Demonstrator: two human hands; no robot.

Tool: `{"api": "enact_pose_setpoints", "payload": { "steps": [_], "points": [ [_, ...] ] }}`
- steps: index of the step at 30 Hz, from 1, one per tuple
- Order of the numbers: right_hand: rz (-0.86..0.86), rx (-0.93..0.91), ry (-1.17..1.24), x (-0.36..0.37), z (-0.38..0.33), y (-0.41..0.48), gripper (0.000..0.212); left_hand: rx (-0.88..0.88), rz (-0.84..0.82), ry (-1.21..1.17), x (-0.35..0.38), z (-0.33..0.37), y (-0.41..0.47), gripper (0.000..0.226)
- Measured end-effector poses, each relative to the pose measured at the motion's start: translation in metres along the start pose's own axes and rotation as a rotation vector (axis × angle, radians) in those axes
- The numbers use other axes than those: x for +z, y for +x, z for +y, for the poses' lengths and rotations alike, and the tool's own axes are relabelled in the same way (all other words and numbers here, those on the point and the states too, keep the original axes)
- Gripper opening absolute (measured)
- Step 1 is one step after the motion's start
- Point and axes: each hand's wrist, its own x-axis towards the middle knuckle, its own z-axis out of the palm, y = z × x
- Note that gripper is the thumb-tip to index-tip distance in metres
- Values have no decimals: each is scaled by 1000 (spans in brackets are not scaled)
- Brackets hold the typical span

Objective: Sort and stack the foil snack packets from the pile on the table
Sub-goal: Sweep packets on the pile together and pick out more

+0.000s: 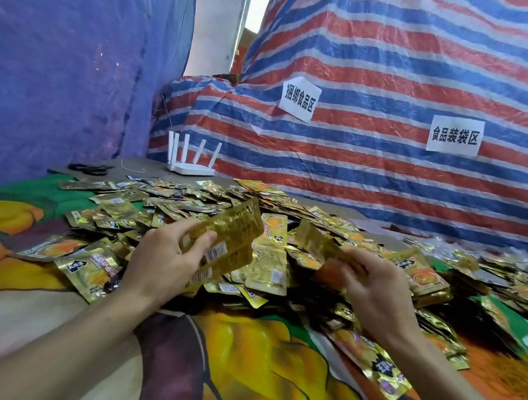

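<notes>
The left hand (160,261) grips a stack (229,235), its long axis tilted up-right; the right hand (378,292), just beside, pinches a blurred packet (316,242), probably headed leftward; the pile (188,200) covers the bench (267,368) beyond

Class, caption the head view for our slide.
Left hand holds stacked foil packets; right hand holds another packet above the pile.
</notes>
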Motion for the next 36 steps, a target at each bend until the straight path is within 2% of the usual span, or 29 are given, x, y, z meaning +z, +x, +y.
{"api": "enact_pose_setpoints", "payload": {
  "steps": [3, 5, 8, 11, 13, 15, 18, 22, 24, 25, 26, 29, 31, 33, 35, 36],
  "points": [
    [172, -14, 189, 0, -12, 8, 13, -111, 88, -250, -2, 3, 3, 12],
    [234, 61, 324, 4, -20, 14, 8, -219, 117, -354, -2, 1, 7, 11],
    [240, 213, 523, 16, -32, 23, 13, -449, 96, -617, -1, 1, 10, 1],
    [216, 346, 576, 34, -42, 29, 20, -651, 27, -875, -1, 5, 9, 15],
    [200, 437, 576, 46, -43, 32, 26, -732, 15, -930, -4, 3, 11, 12],
    [204, 573, 612, 56, -43, 31, 30, -759, 26, -905, -5, 2, 13, 12],
    [219, 754, 744, 67, -40, 23, 32, -700, 27, -815, 1, 4, 9, 8],
    [151, 1009, 904, 72, -43, 22, 28, -670, 90, -462, 9, -1, 6, 62],
    [84, 1109, 1057, 68, -44, 23, 35, -647, 178, -301, 7, -3, 6, 70],
    [27, 1133, 1182, 65, -45, 23, 36, -636, 206, -282, 7, -3, 5, 66],
    [-41, 1140, 1314, 61, -47, 22, 34, -639, 207, -335, 6, -2, 5, 56],
    [-149, 1099, 1475, 53, -50, 19, 30, -806, 189, -820, 5, 1, 9, 14],
    [-175, 1057, 1457, 51, -52, 17, 32, -883, 180, -1059, 2, 6, 14, 13],
    [-220, 1034, 1419, 52, -56, 15, 25, -885, 156, -1257, -3, 8, 17, 18],
    [-286, 1008, 1362, 54, -59, 12, 22, -853, 124, -1341, -5, 10, 17, 21],
    [-313, 993, 1343, 56, -62, 10, 26, -829, 126, -1301, -5, 10, 16, 24]
  ]
}}
